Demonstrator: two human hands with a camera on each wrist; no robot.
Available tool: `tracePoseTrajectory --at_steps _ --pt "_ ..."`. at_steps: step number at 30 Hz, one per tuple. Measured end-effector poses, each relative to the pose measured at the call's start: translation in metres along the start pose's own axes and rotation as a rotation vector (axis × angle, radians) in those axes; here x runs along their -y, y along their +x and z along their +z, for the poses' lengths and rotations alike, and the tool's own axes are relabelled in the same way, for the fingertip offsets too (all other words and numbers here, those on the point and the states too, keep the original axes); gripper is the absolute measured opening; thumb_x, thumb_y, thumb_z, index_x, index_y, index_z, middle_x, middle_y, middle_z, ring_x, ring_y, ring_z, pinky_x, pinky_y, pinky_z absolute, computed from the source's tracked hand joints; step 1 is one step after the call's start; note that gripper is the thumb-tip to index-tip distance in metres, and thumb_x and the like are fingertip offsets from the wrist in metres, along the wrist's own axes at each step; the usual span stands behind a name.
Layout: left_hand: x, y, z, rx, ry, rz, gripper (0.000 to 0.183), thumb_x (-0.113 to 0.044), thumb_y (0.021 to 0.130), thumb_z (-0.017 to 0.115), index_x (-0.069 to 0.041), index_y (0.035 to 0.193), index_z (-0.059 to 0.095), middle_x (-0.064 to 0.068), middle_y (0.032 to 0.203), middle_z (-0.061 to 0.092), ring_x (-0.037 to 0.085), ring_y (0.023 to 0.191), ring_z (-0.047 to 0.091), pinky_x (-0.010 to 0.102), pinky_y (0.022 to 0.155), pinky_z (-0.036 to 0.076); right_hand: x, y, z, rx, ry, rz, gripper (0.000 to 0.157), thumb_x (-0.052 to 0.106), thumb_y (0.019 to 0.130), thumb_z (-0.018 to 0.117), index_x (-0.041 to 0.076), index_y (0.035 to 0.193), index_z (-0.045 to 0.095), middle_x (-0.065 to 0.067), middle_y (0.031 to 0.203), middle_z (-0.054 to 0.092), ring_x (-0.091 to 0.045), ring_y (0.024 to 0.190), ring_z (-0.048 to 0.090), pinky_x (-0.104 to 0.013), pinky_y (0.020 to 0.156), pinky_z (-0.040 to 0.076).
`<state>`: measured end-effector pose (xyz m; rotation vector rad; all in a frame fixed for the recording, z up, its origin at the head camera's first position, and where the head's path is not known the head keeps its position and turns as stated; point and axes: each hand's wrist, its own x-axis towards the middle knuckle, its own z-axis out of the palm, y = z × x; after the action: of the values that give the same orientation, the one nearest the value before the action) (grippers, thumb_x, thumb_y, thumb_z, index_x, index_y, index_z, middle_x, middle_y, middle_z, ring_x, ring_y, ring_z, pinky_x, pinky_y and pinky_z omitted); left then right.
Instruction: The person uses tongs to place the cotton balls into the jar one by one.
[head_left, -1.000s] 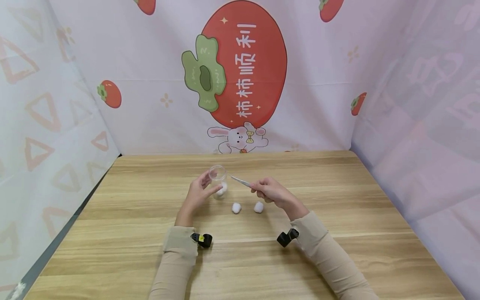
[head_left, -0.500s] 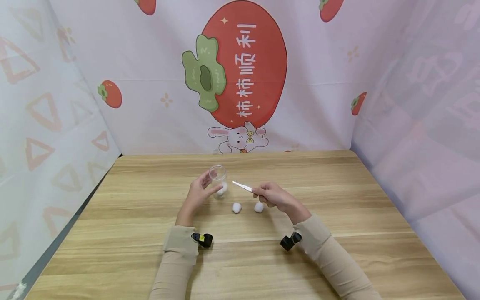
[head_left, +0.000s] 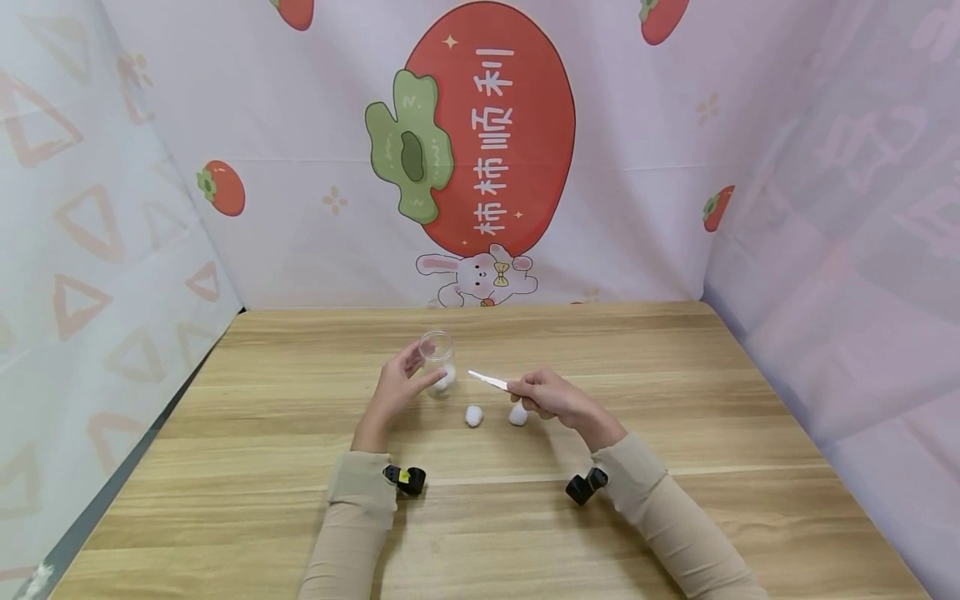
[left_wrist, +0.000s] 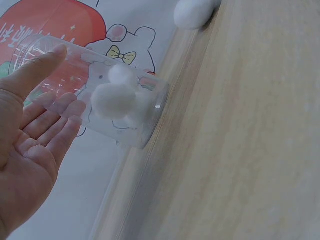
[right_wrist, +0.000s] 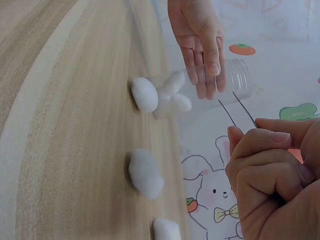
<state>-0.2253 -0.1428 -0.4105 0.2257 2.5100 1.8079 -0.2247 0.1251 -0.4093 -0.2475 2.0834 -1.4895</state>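
1. Worktop: light wood grain, rounded rear corners; I find it screened on three sides.
2. Rear hanging: pale, lightly creased, printed with a large red fruit, white characters, rabbit beneath.
3. Left hanging: whitish, faint triangle outlines.
4. Right hanging: pinkish, wrinkled.
5. Light: soft, shadows faint.
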Motion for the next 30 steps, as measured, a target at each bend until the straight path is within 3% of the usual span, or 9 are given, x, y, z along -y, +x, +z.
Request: tracePoseTrajectory --at_steps 17,30 --pt "0.0 0.0 0.0 -0.005 0.003 -0.005 0.07 -0.009 0.086 0.071 0.005 0.145 0.034 0.03 0.145 0.044 0.04 0.138 0.043 0.041 0.12 0.036 -0.011 -0.002 -0.005 0.011 -0.046 0.003 0.034 0.022 0.101 0.046 -0.009 0.089 0.057 0.007 0.054 0.038 -0.004 0.043 0.021 -0.016 0.039 0.017" --pt "0.002 0.001 0.001 -0.007 0.0 -0.008 0.071 -0.01 0.087 0.07 0.006 0.146 0.033 0.029 0.146 0.043 0.039 0.14 0.041 0.041 0.121 0.035 -0.021 -0.002 -0.007 0.033 -0.096 0.053 0.029 0.021 0.1 0.049 -0.004 0.09 0.059 0.002 0.058 0.039 -0.006 0.046 0.025 -0.016 0.041 0.018"
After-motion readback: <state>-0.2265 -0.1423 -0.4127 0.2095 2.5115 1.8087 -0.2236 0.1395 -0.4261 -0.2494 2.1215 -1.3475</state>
